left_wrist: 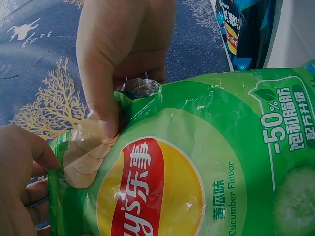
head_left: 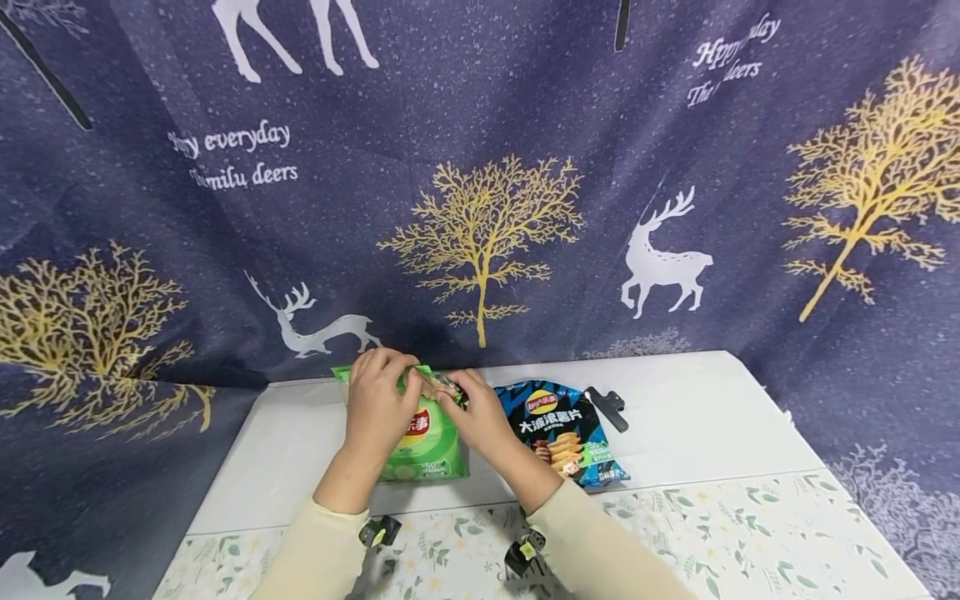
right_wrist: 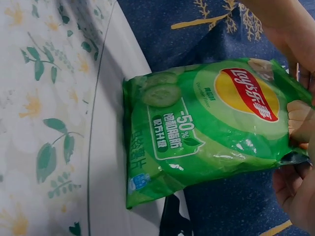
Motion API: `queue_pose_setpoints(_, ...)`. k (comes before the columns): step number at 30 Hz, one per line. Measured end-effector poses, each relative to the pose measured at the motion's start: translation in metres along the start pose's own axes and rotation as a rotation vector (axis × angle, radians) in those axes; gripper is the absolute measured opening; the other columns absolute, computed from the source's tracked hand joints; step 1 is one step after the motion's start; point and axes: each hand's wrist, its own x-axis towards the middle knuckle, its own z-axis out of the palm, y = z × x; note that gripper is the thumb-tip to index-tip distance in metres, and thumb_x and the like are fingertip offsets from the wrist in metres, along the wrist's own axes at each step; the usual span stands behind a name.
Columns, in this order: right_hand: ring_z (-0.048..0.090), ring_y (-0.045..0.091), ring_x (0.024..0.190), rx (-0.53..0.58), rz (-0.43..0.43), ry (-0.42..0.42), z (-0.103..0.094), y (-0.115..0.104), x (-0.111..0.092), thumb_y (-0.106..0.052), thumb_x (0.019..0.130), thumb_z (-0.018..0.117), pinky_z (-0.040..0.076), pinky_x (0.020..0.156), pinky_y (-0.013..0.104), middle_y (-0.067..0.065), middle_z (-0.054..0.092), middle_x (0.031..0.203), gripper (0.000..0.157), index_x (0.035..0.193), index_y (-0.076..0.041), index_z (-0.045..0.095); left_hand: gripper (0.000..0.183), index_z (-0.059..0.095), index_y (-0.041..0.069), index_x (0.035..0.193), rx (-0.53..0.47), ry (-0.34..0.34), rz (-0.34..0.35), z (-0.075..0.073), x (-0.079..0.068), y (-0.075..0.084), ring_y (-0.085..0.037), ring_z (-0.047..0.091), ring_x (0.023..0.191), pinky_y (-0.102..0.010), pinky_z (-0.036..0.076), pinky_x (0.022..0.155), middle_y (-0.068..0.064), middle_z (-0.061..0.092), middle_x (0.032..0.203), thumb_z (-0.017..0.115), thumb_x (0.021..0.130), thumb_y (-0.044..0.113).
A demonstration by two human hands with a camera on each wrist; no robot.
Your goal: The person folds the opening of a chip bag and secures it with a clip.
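Observation:
A green bag of cucumber-flavour potato chips stands propped on the white tabletop. My left hand grips its top edge on the left side; in the left wrist view those fingers curl over the edge. On the right side of the top, my right hand pinches the bag, its thumb on the printed front. A crumpled silvery patch shows beside the right thumb. In the right wrist view the bag spans between both hands, and part of the right hand is cut off.
A blue and black chip bag lies right of the green one. Beyond it sits a black clip. A floral cloth covers the near side, and a dark blue curtain hangs behind the table.

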Motion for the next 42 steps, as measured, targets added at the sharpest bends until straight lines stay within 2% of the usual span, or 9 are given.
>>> queue_pose_setpoints(4, 0.064, 0.021, 0.108, -0.005, -0.001, -0.001, 0.001, 0.002, -0.004, -0.026, 0.101, 0.062, 0.052, 0.086, 0.036, 0.006, 0.064, 0.121, 0.022, 0.119, -0.013, 0.066, 0.013, 0.077, 0.003, 0.092, 0.003, -0.002, -0.001, 0.000, -0.001, -0.002, -0.035, 0.064, 0.100, -0.052, 0.042, 0.108, -0.012, 0.067, 0.091, 0.065, 0.087, 0.006)
queue_pose_setpoints(10, 0.062, 0.018, 0.098, -0.006, -0.005, -0.010, -0.001, 0.006, -0.010, -0.018, 0.101, 0.061, 0.053, 0.081, 0.031, 0.005, 0.064, 0.111, 0.017, 0.115, -0.011, 0.066, 0.011, 0.076, 0.004, 0.090, 0.004, 0.006, -0.010, 0.000, 0.000, -0.002, -0.036, 0.064, 0.099, -0.054, 0.043, 0.107, -0.012, 0.068, 0.090, 0.066, 0.086, 0.005)
queue_pose_setpoints(16, 0.062, 0.017, 0.094, 0.042, 0.006, -0.016, -0.002, 0.009, -0.015, -0.011, 0.098, 0.060, 0.055, 0.080, 0.027, 0.006, 0.063, 0.108, 0.021, 0.119, -0.009, 0.066, 0.011, 0.075, 0.005, 0.088, -0.006, 0.002, -0.024, 0.000, 0.001, -0.003, -0.036, 0.064, 0.101, -0.054, 0.043, 0.106, -0.011, 0.067, 0.091, 0.065, 0.086, 0.004)
queue_pose_setpoints(19, 0.061, 0.016, 0.097, 0.075, 0.000, -0.022, -0.002, 0.010, -0.018, -0.015, 0.099, 0.061, 0.055, 0.084, 0.028, 0.005, 0.062, 0.112, 0.025, 0.123, -0.010, 0.066, 0.011, 0.075, 0.005, 0.088, -0.014, -0.004, -0.030, -0.002, 0.002, -0.001, -0.036, 0.064, 0.101, -0.054, 0.042, 0.107, -0.012, 0.068, 0.091, 0.065, 0.085, 0.002)
queue_pose_setpoints(22, 0.059, 0.014, 0.102, 0.127, 0.014, -0.041, -0.002, 0.011, -0.019, -0.028, 0.103, 0.059, 0.054, 0.088, 0.028, 0.002, 0.061, 0.117, 0.029, 0.129, -0.015, 0.063, 0.011, 0.075, 0.005, 0.088, -0.015, -0.011, -0.041, -0.004, 0.003, 0.001, -0.037, 0.064, 0.101, -0.054, 0.042, 0.108, -0.012, 0.068, 0.092, 0.066, 0.085, 0.000)
queue_pose_setpoints(27, 0.059, 0.012, 0.104, 0.165, 0.022, -0.042, -0.003, 0.012, -0.021, -0.041, 0.107, 0.048, 0.052, 0.089, 0.031, -0.001, 0.060, 0.120, 0.036, 0.133, -0.019, 0.061, 0.011, 0.075, 0.006, 0.088, -0.007, -0.025, -0.060, -0.005, 0.003, 0.002, -0.036, 0.064, 0.102, -0.053, 0.042, 0.108, -0.012, 0.068, 0.092, 0.066, 0.085, 0.000)
queue_pose_setpoints(33, 0.061, 0.016, 0.109, 0.125, -0.008, 0.002, -0.004, 0.012, -0.021, -0.039, 0.111, 0.037, 0.052, 0.092, 0.037, 0.002, 0.063, 0.119, 0.042, 0.127, -0.016, 0.068, 0.013, 0.074, 0.007, 0.088, -0.008, -0.034, -0.069, -0.004, 0.002, 0.002, -0.035, 0.064, 0.102, -0.053, 0.042, 0.107, -0.011, 0.069, 0.093, 0.065, 0.086, -0.002)
queue_pose_setpoints(42, 0.062, 0.014, 0.101, 0.122, 0.010, -0.034, -0.005, 0.014, -0.019, -0.034, 0.108, 0.047, 0.053, 0.085, 0.028, 0.002, 0.063, 0.122, 0.034, 0.128, -0.015, 0.067, 0.013, 0.074, 0.007, 0.090, -0.008, -0.040, -0.073, -0.005, 0.001, 0.001, -0.035, 0.066, 0.102, -0.052, 0.043, 0.105, -0.010, 0.072, 0.097, 0.068, 0.087, -0.004)
